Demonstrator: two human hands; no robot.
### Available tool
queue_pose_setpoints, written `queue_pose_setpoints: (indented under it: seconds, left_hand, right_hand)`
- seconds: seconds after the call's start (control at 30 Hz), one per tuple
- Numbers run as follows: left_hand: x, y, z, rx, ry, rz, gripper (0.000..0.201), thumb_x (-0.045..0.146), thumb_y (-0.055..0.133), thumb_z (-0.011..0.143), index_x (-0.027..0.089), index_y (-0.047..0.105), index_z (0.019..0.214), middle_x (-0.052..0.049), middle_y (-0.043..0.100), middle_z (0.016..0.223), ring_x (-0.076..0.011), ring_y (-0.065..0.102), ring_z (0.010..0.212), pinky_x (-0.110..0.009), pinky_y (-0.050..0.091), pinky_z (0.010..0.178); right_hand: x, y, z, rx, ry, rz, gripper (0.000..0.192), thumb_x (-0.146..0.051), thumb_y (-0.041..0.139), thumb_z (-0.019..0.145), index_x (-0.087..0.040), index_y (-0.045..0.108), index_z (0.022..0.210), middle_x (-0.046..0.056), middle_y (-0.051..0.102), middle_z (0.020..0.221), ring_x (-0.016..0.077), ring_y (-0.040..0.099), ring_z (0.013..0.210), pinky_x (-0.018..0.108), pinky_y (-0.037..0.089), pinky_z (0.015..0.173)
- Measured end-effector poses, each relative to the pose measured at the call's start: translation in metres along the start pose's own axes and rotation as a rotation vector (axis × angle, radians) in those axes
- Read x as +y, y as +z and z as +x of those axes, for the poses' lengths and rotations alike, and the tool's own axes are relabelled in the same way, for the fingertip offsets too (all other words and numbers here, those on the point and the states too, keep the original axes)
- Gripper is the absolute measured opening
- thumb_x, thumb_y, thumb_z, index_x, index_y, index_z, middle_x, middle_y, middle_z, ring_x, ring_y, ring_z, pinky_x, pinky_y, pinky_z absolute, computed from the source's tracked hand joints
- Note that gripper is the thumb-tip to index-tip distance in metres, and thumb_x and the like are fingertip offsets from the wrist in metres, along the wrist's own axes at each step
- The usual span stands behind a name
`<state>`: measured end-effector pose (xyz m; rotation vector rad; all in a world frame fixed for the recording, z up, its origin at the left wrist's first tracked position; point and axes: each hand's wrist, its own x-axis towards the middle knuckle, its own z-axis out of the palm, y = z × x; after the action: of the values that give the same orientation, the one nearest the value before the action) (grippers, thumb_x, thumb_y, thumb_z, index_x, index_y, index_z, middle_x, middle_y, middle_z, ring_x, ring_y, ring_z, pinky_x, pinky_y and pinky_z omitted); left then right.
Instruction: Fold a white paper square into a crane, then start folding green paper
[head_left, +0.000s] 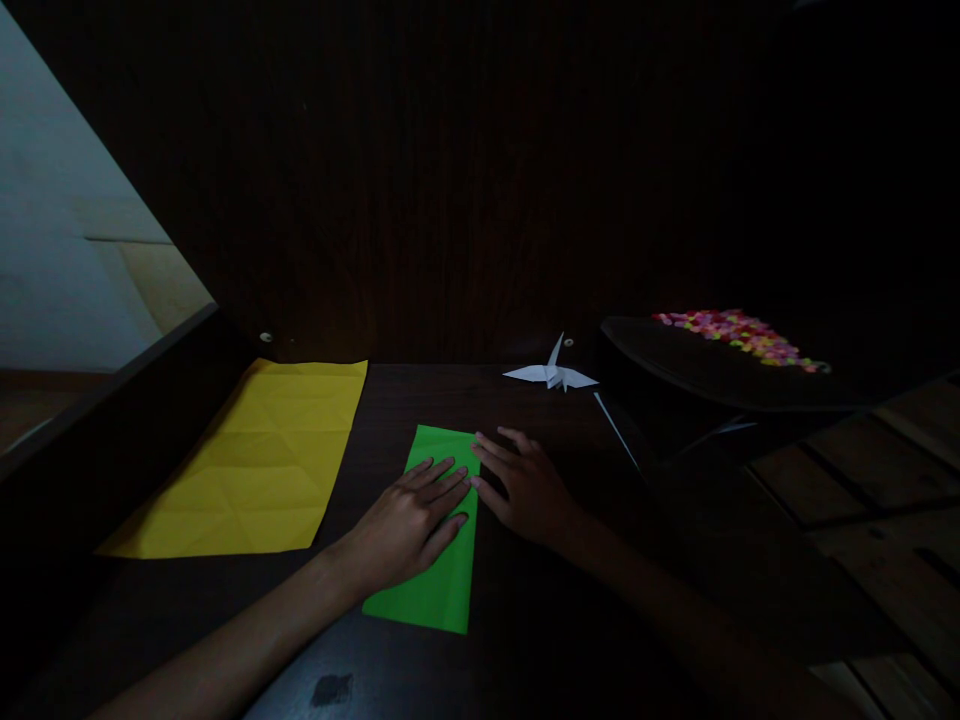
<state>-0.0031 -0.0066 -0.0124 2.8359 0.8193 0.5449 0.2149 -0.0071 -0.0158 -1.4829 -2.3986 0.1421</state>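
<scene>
A green sheet of paper [442,590], folded into a narrow upright rectangle, lies on the dark wooden tabletop [405,400] in front of me. My left hand [412,520] rests flat across its middle, fingers spread and pointing right. At the paper's right edge is my right hand [525,485], its fingers apart and the tips touching the edge near the top. Under my left palm part of the sheet is hidden. Left of it lies a creased yellow sheet of paper [255,460], spread out flat. A white folded paper crane [553,374] sits at the back, right of centre.
A dark upright panel [450,180] closes off the back, and a raised dark side board [112,400] borders the left. Pink and yellow beads or petals [739,335] lie on a dark object at the right. A thin white strip [616,430] is near the crane.
</scene>
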Motion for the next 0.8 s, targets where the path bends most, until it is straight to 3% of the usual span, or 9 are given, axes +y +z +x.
queue_pose_setpoints:
  seconds: [0.23, 0.47, 0.8]
  left_hand:
    - [0.004, 0.000, 0.001, 0.048, -0.090, -0.108, 0.046, 0.031, 0.056, 0.092, 0.013, 0.053, 0.134, -0.013, 0.063, 0.130, -0.0270, 0.056, 0.125, -0.051, 0.043, 0.110]
    - [-0.006, -0.013, 0.001, -0.093, -0.044, -0.218, 0.055, 0.031, 0.058, 0.090, 0.017, 0.045, 0.141, -0.012, 0.057, 0.138, -0.0259, 0.050, 0.131, -0.050, 0.039, 0.113]
    - [-0.010, -0.016, -0.001, -0.112, -0.069, -0.164, 0.063, 0.036, 0.061, 0.087, 0.014, 0.042, 0.143, -0.017, 0.055, 0.137, -0.0313, 0.048, 0.132, -0.051, 0.044, 0.108]
  right_hand:
    - [0.006, -0.002, 0.004, -0.053, -0.046, 0.020, 0.047, -0.029, 0.044, 0.096, -0.022, 0.047, 0.142, 0.002, 0.045, 0.149, 0.0335, 0.031, 0.140, 0.055, 0.033, 0.107]
    - [0.018, -0.006, 0.008, -0.121, -0.111, 0.055, 0.047, -0.033, 0.043, 0.098, -0.024, 0.043, 0.144, 0.001, 0.040, 0.152, 0.0331, 0.022, 0.144, 0.056, 0.030, 0.110]
    - [0.022, -0.003, 0.009, -0.056, -0.197, 0.064, 0.037, -0.030, 0.051, 0.096, -0.024, 0.058, 0.132, 0.003, 0.051, 0.144, 0.0310, 0.029, 0.143, 0.056, 0.028, 0.111]
